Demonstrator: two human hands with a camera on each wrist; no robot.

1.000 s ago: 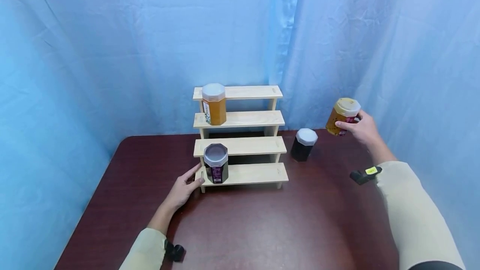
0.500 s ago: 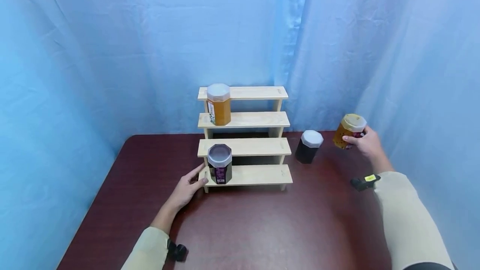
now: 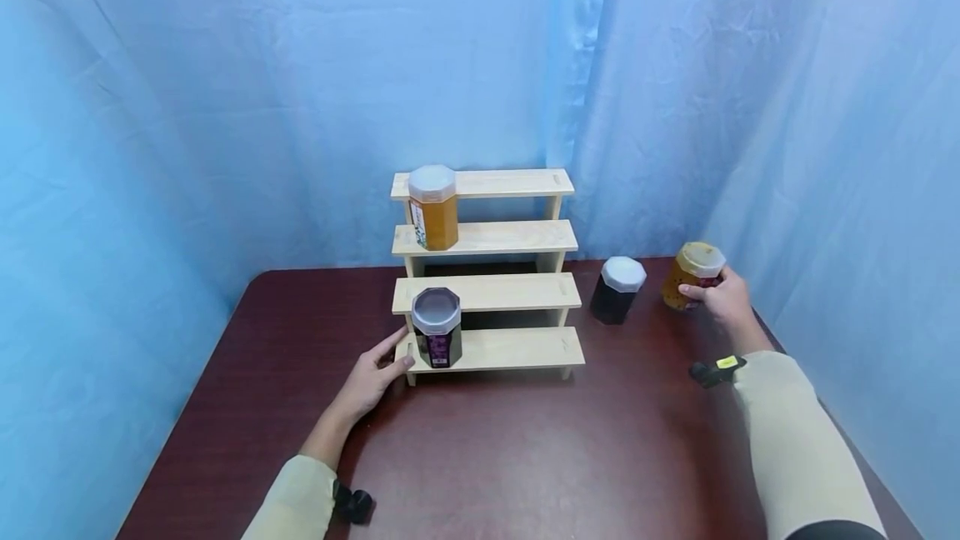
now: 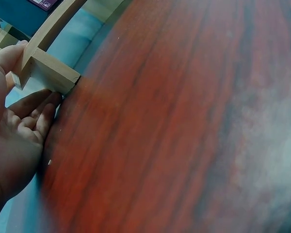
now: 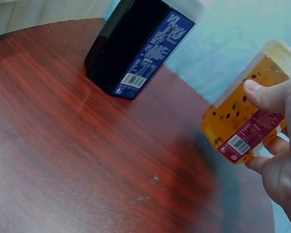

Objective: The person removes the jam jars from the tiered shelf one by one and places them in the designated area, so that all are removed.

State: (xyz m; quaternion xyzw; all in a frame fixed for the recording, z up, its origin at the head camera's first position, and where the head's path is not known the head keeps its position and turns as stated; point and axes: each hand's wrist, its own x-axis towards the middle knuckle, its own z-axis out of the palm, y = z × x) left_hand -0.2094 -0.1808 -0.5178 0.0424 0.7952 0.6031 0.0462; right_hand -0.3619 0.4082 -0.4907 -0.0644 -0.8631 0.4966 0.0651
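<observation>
Right hand (image 3: 723, 300) gripping amber jar (image 3: 692, 275), thumb and fingers curled round it, low over far right of worktop (image 3: 525, 457), just off surface in wrist view. Black jar (image 3: 615, 290) standing near, on its left. Left hand (image 3: 371, 377) open, fingers straight against front left corner of wooden rack (image 3: 510, 348). Purple jar (image 3: 437, 327) on bottom step, orange jar (image 3: 431, 208) on third.
</observation>
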